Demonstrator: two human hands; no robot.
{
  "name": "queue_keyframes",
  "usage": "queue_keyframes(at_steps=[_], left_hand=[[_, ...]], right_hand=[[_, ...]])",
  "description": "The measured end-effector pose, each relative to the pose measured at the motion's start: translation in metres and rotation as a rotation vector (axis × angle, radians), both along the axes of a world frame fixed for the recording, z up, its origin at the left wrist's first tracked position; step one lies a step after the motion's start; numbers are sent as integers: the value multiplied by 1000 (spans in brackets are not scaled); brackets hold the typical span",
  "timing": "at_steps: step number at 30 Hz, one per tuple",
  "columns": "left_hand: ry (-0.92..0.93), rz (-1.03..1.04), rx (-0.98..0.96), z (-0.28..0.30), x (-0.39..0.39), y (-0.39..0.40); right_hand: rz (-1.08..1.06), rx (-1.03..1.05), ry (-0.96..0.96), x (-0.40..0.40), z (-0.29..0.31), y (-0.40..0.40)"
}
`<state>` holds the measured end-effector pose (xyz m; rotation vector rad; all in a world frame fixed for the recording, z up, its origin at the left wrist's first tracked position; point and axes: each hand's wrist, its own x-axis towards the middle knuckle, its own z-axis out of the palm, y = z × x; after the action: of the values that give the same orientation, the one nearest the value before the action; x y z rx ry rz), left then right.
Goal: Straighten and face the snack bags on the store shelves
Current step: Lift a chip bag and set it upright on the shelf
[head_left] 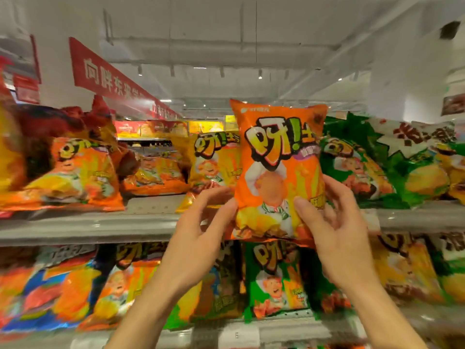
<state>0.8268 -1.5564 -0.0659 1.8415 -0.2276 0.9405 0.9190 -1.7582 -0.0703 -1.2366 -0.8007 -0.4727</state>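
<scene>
An orange snack bag (276, 157) with a cartoon chef stands upright in front of the top shelf (100, 226), its front facing me. My right hand (334, 222) grips its lower right side, thumb on the front and fingers behind. At the bag's lower left edge my left hand (201, 222) pinches it with thumb and fingers. Behind it on the shelf another orange bag (214, 159) leans upright. More orange bags (83, 172) lie slumped at the left.
Green snack bags (364, 162) fill the top shelf to the right. The lower shelf (276, 331) holds orange, blue and green bags (274, 275) standing in a row. A red banner (108, 76) hangs above the aisle at the left.
</scene>
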Motion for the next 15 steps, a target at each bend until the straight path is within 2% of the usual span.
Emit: queue_keyframes(at_steps=[6, 11, 13, 15], left_hand=[[-49, 61, -61, 18, -10, 37], [-108, 232, -103, 34, -17, 72], [-121, 300, -99, 39, -21, 93], [-123, 402, -59, 41, -27, 117]], right_hand=[[11, -102, -49, -12, 23, 72], [-4, -265, -53, -11, 42, 115], [-71, -366, -121, -7, 47, 121], [-243, -447, -232, -1, 50, 121]])
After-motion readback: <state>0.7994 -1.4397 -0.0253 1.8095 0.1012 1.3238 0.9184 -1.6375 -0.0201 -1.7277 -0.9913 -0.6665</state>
